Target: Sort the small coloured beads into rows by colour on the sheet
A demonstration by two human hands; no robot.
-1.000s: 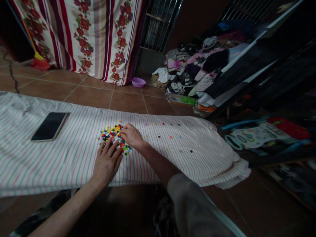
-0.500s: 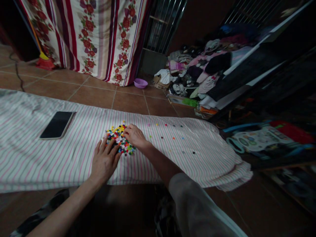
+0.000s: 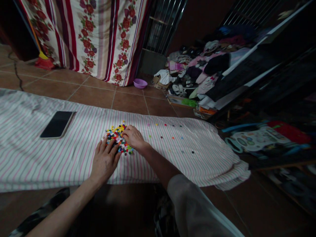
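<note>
A heap of small multicoloured pieces lies on the striped cloth. My left hand rests at the heap's near left edge, its fingers spread and the fingertips touching pieces. At the heap's right side is my right hand, fingers bent together and pointing down into the pieces; what they pinch, if anything, is too small to make out. To the right, single pieces lie spaced apart in rows, among them a red one, an orange one and a black one.
A phone lies on the cloth at the left. Beyond, on the tiled floor, are a purple basin, a red dustpan and a pile of clothes. A floral curtain hangs behind.
My right hand has shifted very slightly left over the heap, its fingers still bent among the pieces. My left hand has stayed nearly in place.
</note>
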